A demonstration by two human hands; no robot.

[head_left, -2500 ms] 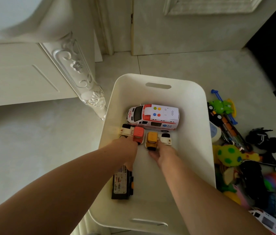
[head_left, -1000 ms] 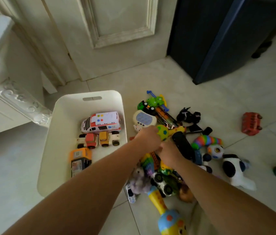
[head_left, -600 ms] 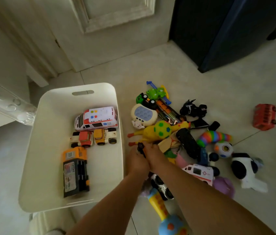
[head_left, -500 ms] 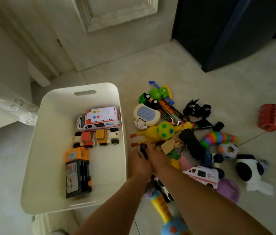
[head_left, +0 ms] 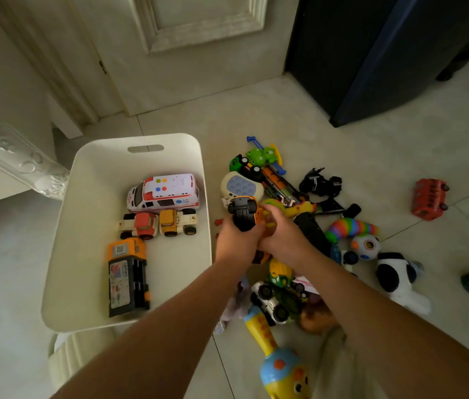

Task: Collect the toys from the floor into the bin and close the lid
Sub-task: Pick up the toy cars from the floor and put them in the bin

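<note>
The white bin (head_left: 83,197) stands open on the floor at the left. Inside lie a white ambulance (head_left: 163,192), a red-and-cream truck (head_left: 140,225), a yellow-and-cream truck (head_left: 177,221) and an orange-and-black truck (head_left: 127,276). Just right of the bin's rim, my left hand (head_left: 234,240) grips a black-and-orange toy car (head_left: 243,211), raised above the toy pile with its wheels up. My right hand (head_left: 280,234) holds the same car from the right side. The bin's lid is not in view.
A pile of toys covers the floor right of the bin: a pop-button game (head_left: 240,187), green frog toy (head_left: 262,155), rainbow slug (head_left: 349,228), panda plush (head_left: 397,277), giraffe toy (head_left: 282,364). A red bus (head_left: 429,198) lies apart. Carved furniture (head_left: 14,159) stands left, a dark cabinet (head_left: 385,53) behind.
Both hands left the bin, reached into the toy pile and lifted a black-and-orange car from it. The car now sits higher, close to the bin's right rim.
</note>
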